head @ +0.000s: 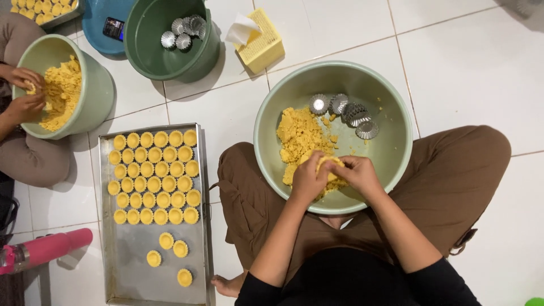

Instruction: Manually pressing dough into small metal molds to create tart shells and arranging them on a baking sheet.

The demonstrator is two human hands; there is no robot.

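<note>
Lap bowl: pale green, holds crumbly yellow dough and a few fluted tin moulds.
Hands: left hand and right hand, grip closed together on one dough-filled mould; mould mostly hidden by fingers.
Tray: on floor, rows of filled tart shells.
Dark green bowl: spare moulds.
Co-worker's bowl: dough, partly cut off.
</note>
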